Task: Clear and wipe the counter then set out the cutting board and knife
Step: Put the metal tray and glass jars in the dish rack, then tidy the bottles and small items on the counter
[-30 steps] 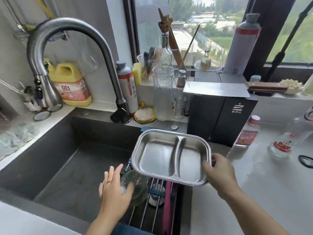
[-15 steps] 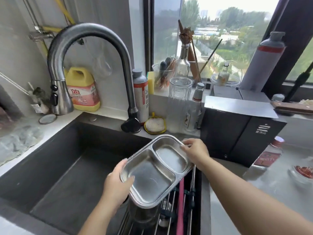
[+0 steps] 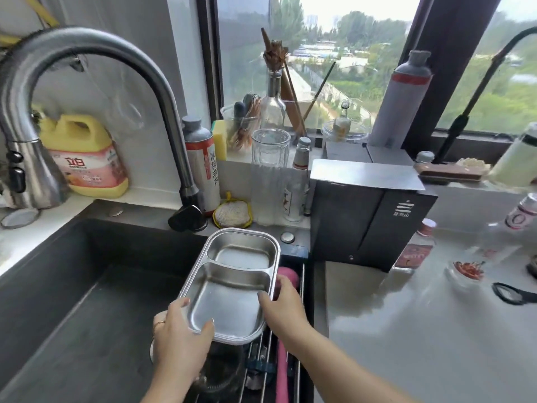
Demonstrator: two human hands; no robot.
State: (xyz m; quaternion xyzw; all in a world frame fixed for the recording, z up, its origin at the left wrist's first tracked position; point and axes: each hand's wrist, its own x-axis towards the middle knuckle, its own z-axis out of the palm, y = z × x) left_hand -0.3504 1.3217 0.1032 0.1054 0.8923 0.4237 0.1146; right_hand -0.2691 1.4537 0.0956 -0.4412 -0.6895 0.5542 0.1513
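Down at the bottom centre of the frame, the left hand [image 3: 180, 341] grips the near corner of a two-compartment steel tray [image 3: 229, 303], thumb curled over the rim. The right hand [image 3: 286, 311] clasps the tray's right edge, thumb hooked inside. The tray is held above a wire drying rack [image 3: 268, 347] at the right end of the dark sink [image 3: 87, 301]. It covers part of a clear glass vessel [image 3: 223, 370] and of a pink handle [image 3: 281, 373] on the rack.

The glossy grey counter [image 3: 421, 344] fills the lower right and carries a small dish of red chillies [image 3: 467, 270] and a red-capped bottle [image 3: 418, 245]. Behind the tray, mid-frame, stand a black appliance [image 3: 369, 225], a round scrubber [image 3: 232, 213] and a ribbed glass jar [image 3: 270, 152]. The curved tap [image 3: 87, 45] arches across the upper left, with a yellow detergent jug [image 3: 84, 158] behind it.
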